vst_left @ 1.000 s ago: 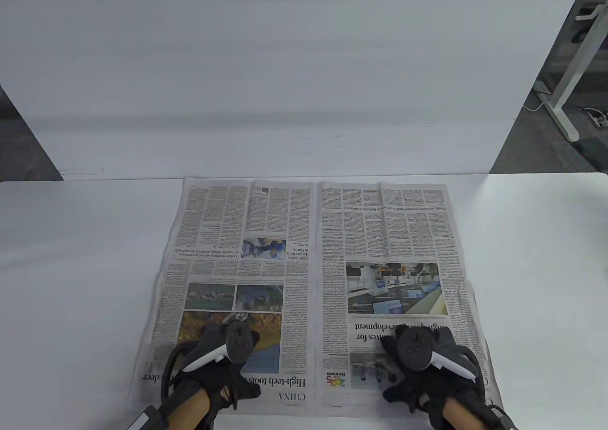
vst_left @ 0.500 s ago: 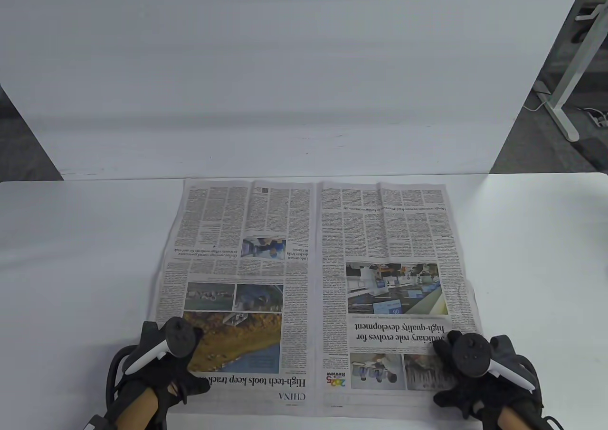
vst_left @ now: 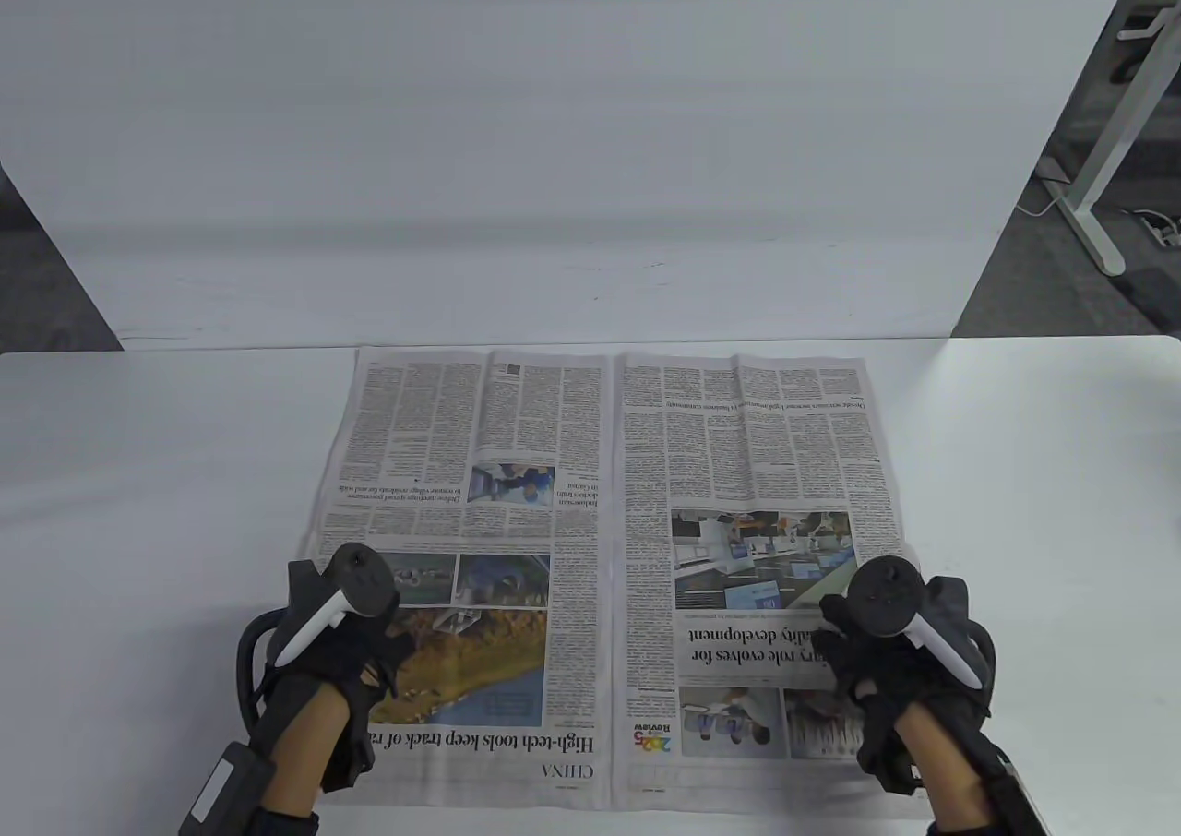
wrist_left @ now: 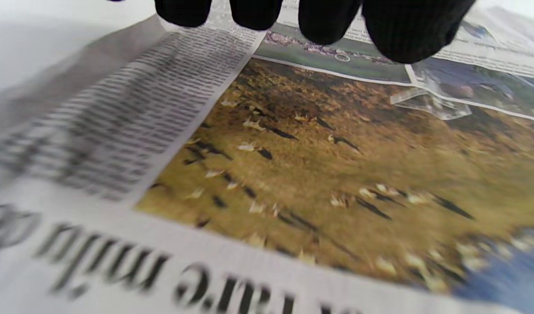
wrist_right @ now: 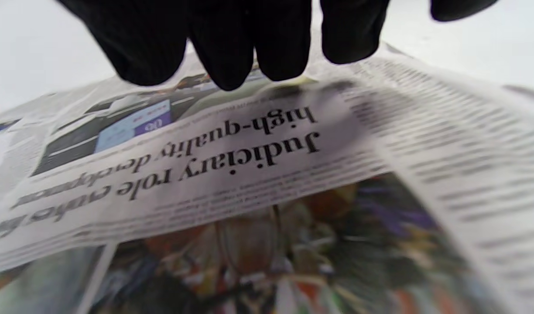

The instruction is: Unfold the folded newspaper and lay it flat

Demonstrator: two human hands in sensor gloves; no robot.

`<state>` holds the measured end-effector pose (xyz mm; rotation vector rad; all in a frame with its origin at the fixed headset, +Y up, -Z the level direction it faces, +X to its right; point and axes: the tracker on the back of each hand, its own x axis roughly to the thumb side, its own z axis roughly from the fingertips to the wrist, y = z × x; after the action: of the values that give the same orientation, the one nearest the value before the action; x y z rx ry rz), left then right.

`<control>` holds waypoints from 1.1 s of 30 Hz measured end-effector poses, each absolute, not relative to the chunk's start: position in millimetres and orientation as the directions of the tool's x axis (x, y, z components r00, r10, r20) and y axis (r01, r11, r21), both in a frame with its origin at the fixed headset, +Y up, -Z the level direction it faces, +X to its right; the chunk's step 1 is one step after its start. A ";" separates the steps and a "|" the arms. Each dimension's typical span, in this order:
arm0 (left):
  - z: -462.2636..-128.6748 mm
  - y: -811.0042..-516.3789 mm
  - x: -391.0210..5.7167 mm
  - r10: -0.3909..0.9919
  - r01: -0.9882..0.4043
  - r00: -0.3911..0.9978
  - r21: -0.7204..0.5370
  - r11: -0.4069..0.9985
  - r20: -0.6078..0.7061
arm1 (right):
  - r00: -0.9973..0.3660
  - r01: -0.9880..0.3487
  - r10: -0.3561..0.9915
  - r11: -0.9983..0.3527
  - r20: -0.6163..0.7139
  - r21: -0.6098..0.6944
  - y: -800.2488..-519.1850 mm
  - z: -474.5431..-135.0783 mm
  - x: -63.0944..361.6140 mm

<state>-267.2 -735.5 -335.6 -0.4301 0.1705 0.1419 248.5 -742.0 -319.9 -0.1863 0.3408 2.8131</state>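
Black-gloved left hand (vst_left: 346,651) and right hand (vst_left: 900,661); grey-printed newspaper (vst_left: 609,467) with golden-brown photo, white table (vst_left: 138,504).

Black-gloved hands (vst_left: 346,651), bare forearms (vst_left: 304,753)

This looks like an office or lab room set up for recording handwork. A plain white worktop (vst_left: 138,504) fills the near part of the table view, and a bare white panel (vst_left: 554,135) stands behind it as a backdrop. Past the panel's edges lies grey carpet (vst_left: 1033,292). At far right stands the white metal leg (vst_left: 1098,190) of another desk, with a cable (vst_left: 1047,201) trailing over the floor beside its foot.
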 end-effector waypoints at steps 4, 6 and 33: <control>-333.9 -744.0 -265.7 0.064 -0.129 0.982 -0.385 0.914 -0.176 | -0.970 -0.234 0.211 -0.946 -0.122 0.225 -755.9 -317.2 245.1; -332.2 -740.9 -265.7 0.084 -0.152 0.978 -0.379 0.913 -0.189 | -0.974 -0.218 0.196 -0.946 -0.112 0.241 -757.0 -314.1 244.0; -332.5 -710.9 -140.0 0.092 -0.065 0.994 -0.393 0.917 0.051 | -0.971 -0.241 0.234 -0.930 -0.057 0.277 -705.2 -322.9 122.7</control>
<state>-140.0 -710.9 -332.5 -0.4015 -0.0686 0.0812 122.7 -705.2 -322.9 -0.0339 0.4166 2.8692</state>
